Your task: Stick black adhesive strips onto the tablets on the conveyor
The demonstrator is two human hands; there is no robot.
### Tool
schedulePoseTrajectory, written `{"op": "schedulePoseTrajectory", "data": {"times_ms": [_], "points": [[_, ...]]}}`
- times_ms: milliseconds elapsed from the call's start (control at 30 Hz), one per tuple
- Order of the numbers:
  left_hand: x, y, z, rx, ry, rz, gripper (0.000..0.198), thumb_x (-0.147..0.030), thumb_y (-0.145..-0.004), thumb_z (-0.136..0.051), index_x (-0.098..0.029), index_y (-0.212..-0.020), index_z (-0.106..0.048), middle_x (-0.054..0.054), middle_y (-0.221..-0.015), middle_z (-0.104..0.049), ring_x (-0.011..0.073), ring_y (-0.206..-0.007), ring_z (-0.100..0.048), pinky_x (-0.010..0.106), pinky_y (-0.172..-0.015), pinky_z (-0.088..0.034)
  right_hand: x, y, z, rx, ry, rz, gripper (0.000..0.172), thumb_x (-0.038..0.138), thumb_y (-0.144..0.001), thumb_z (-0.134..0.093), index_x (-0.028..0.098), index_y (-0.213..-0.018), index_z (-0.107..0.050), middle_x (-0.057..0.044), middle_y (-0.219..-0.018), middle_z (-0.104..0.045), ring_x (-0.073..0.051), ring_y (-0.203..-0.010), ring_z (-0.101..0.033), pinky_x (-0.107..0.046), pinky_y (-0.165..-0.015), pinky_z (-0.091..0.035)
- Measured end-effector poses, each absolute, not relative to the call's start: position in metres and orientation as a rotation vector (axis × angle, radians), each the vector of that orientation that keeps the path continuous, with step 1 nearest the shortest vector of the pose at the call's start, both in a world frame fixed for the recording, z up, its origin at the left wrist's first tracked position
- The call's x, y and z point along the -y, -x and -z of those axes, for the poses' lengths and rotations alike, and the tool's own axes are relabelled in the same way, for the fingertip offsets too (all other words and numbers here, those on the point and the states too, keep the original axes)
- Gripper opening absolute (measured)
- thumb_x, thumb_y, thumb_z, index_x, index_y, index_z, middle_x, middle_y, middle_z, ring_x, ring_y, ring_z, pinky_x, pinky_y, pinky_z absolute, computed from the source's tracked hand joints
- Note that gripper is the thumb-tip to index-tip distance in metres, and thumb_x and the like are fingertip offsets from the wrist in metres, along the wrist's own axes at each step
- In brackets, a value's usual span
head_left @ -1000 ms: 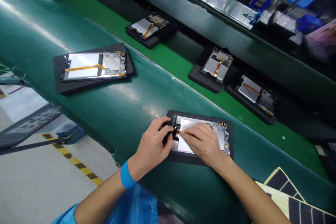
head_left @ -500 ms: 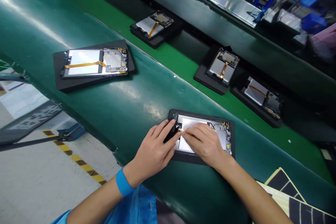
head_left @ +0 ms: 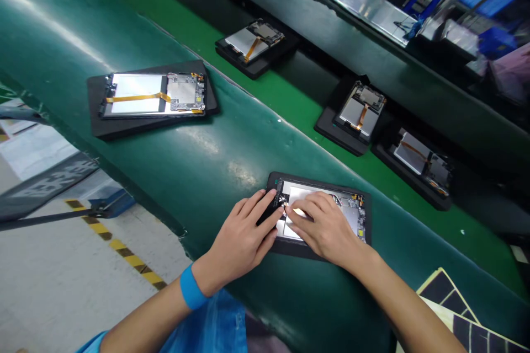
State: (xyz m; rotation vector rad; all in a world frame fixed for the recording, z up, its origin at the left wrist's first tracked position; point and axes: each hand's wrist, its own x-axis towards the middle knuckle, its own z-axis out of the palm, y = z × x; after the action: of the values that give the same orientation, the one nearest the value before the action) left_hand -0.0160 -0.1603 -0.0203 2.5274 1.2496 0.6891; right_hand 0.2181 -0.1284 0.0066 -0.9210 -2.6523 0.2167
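An opened tablet [head_left: 351,212] with its battery and circuit board bared lies on a black foam pad [head_left: 304,251] in front of me. My left hand [head_left: 244,229], with a blue band at the wrist, rests on the tablet's left end, fingers stretched out and apart. My right hand [head_left: 325,226] reaches over the silvery battery [head_left: 295,229]. Its thumb and index finger close together beside my left index fingertip, at small connector parts near the left end. Whatever they pinch is hidden by the fingers.
Another opened tablet [head_left: 138,91] with an orange ribbon cable lies on foam to the left. Several similar tablets on pads, such as one tablet [head_left: 361,110], sit along the green conveyor [head_left: 298,121] behind. Sheets of black stickers [head_left: 449,292] lie at lower right.
My right fingers have shifted and lifted slightly at the tablet's left end; my left hand stays put. The tablets on the conveyor have moved a little to the right.
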Motion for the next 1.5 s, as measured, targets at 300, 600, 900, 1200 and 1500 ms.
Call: {"op": "schedulePoseTrajectory", "data": {"times_ms": [300,600,900,1200,1500], "points": [[0.157,0.017,0.020,-1.220,-2.589,-0.621,0.038,-0.021,-0.099,-0.051,-0.019,-0.135,-0.062,0.018,-0.151,-0.051,0.0384,-0.135,-0.052,0.053,-0.099,-0.053,0.130,-0.226,-0.003,2.602,0.977,-0.451,0.031,0.022,-0.099,-0.055,0.022,-0.129,-0.064,-0.009,-0.117,-0.066,-0.025,-0.108,-0.056,-0.051,-0.102,-0.047],[0.153,0.016,0.010,-1.197,-2.417,-0.653,0.042,-0.016,-0.097,-0.049,-0.023,-0.137,-0.061,0.015,-0.150,-0.052,0.0390,-0.138,-0.048,0.060,-0.102,-0.051,0.129,-0.227,-0.003,2.419,0.953,-0.586,0.036,0.020,-0.098,-0.059,0.022,-0.134,-0.060,-0.010,-0.118,-0.067,-0.024,-0.108,-0.060,-0.048,-0.098,-0.049],[0.157,0.026,-0.019,-0.731,-1.192,-1.044,0.042,-0.035,-0.107,-0.033,-0.033,-0.137,-0.063,0.003,-0.155,-0.051,0.0266,-0.148,-0.040,0.056,-0.123,-0.034,0.141,-0.199,-0.028,1.979,1.106,-0.586,0.015,0.016,-0.095,-0.063,0.023,-0.105,-0.072,-0.006,-0.097,-0.070,-0.020,-0.091,-0.066,-0.036,-0.080,-0.053],[0.163,0.006,-0.019,-0.400,-0.526,-1.172,0.042,-0.043,-0.106,-0.036,-0.032,-0.132,-0.068,-0.001,-0.158,-0.047,0.0267,-0.154,-0.029,0.050,-0.127,-0.020,0.145,-0.136,-0.042,1.645,1.106,-1.020,0.013,0.021,-0.092,-0.067,0.026,-0.104,-0.071,-0.001,-0.096,-0.068,-0.015,-0.081,-0.062,-0.028,-0.069,-0.050],[0.161,-0.003,-0.017,-0.467,-0.544,-1.244,0.040,-0.044,-0.107,-0.037,-0.036,-0.133,-0.066,-0.002,-0.155,-0.052,0.0256,-0.150,-0.036,0.052,-0.128,-0.018,0.146,-0.136,-0.038,1.701,1.153,-0.944,0.011,0.021,-0.096,-0.064,0.024,-0.086,-0.065,0.000,-0.090,-0.066,-0.017,-0.087,-0.059,-0.033,-0.080,-0.043]]}}
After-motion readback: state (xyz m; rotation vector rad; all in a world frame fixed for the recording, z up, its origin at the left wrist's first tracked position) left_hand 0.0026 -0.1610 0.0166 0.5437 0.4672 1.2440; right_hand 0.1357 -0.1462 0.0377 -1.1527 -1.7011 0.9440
